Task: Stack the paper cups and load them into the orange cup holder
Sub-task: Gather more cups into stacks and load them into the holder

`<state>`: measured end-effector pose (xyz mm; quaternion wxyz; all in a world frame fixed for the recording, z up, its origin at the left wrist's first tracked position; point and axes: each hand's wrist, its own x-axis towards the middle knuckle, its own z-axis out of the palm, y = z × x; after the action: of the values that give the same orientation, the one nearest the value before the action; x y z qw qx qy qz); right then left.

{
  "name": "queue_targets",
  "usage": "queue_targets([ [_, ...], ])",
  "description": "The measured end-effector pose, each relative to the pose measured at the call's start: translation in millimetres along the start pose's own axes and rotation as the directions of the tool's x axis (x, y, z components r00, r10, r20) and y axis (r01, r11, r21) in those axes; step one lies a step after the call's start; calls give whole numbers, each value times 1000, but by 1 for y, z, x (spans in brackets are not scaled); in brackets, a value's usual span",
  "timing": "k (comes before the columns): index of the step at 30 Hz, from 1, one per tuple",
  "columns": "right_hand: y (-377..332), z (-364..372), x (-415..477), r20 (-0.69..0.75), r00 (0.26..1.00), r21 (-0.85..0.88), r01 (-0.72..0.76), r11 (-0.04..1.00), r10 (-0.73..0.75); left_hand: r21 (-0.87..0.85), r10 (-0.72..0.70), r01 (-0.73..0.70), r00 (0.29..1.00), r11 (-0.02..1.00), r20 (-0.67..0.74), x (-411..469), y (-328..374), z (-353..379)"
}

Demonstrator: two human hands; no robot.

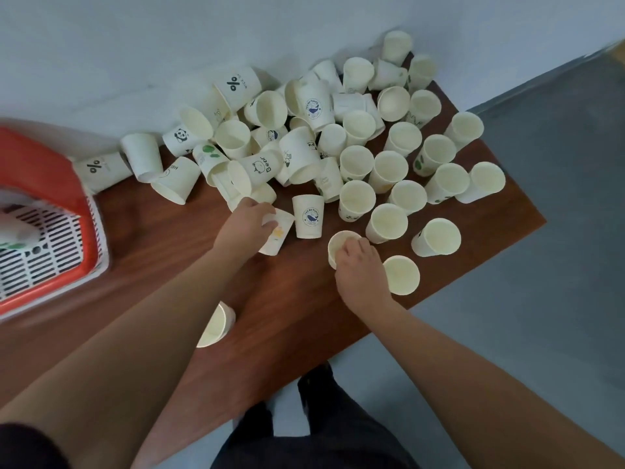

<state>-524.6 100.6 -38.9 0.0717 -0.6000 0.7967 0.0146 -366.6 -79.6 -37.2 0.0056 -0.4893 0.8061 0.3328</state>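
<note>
Your two bare arms reach in from the bottom of the view, over the brown wooden table. One creamy white paper cup stands near the table's front edge, partly hidden under your left arm.

Your hands are apart, and each one is busy with its own cup. Your left hand holds a tipped white paper cup with a yellow mark, with its fingers curled round the top end. Your right hand grips the rim of a plain white paper cup that stands upright. Just beside that hand stands another upright cup. Between your hands, an upside-down cup with a blue whale print sits on the table.

The job looks like it is only just starting. A big heap of printed paper cups lies jumbled at the back by the pale wall, many of them on their sides. A crowd of upright cups stands on the right half of the table, each one alone. I see no stack anywhere on the table.

The orange plastic cup holder sits at the left edge, well apart from your hands. Something white lies in it, but it is too blurred to tell if it is cups. So nearly all the stacking and loading is left to do. The two cups in your hands could make the first pair.
</note>
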Motion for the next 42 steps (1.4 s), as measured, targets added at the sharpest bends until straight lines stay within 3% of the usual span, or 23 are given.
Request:
queue_targets([
  [6, -10, -27, 2, -73, 997, 230, 55, 972, -39, -232, -12, -2, 998, 973, -61, -31, -8, -34],
  [10, -34, -52, 13, -125, 987, 423, 149, 894, -105, -365, -54, 15, 994, 931, -95, -70, -25, -73],
  [14, -70, -76, 25, -26, 989, 591, 130, 796, -142, -434, -158, 93, 980, 896, -116, -111, -61, -107],
  [17, -94, -89, 28, -8, 987, 621, 129, 773, -159, -512, -150, 71, 982, 856, -114, -147, -88, -124],
  [24, -136, -98, 14, -33, 999, 720, 48, 692, -34, -393, 39, -42, 999, 919, -17, -203, -98, -112],
  [29, -146, -97, -6, 52, 988, 738, -137, 660, 147, -360, 89, -84, 996, 929, -1, -198, -96, -88],
  [42, -144, -104, -33, -4, 945, 769, -206, 605, 327, -279, 218, -197, 975, 940, 44, -201, -100, -74],
])
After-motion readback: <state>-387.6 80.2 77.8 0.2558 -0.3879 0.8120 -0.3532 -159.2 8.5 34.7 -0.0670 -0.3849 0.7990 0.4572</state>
